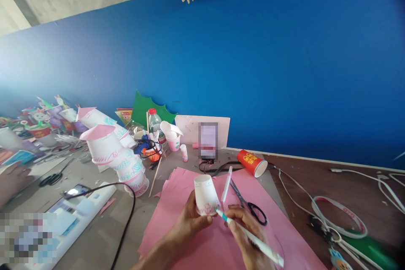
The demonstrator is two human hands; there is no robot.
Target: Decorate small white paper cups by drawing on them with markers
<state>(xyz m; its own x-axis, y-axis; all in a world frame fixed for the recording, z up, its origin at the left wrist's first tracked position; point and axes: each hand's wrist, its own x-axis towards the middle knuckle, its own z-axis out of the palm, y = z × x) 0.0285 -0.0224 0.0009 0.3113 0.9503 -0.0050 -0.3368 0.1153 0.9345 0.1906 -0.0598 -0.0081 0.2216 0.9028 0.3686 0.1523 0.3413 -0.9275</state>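
Note:
My left hand [194, 215] is closed round a white paper cup [205, 192], held upside down over pink paper. Pink and teal markings run along the cup's lower rim, with faint teal marks near its top. In my right hand [245, 232] is a white marker [261, 244] with a teal band, its tip touching the cup near the rim. A second, pink-and-white marker [227, 185] lies just behind the cup. Black-handled scissors [249, 204] rest on the pink paper [202, 249] beside my right hand.
A red paper cup [249, 162] lies on its side at the back. Decorated cups form a stack [106, 147] at left, near a bottle [154, 122]. A phone [209, 141] leans against the board. Cables [319, 206] lie at right. Someone else's hand [14, 179] is at far left.

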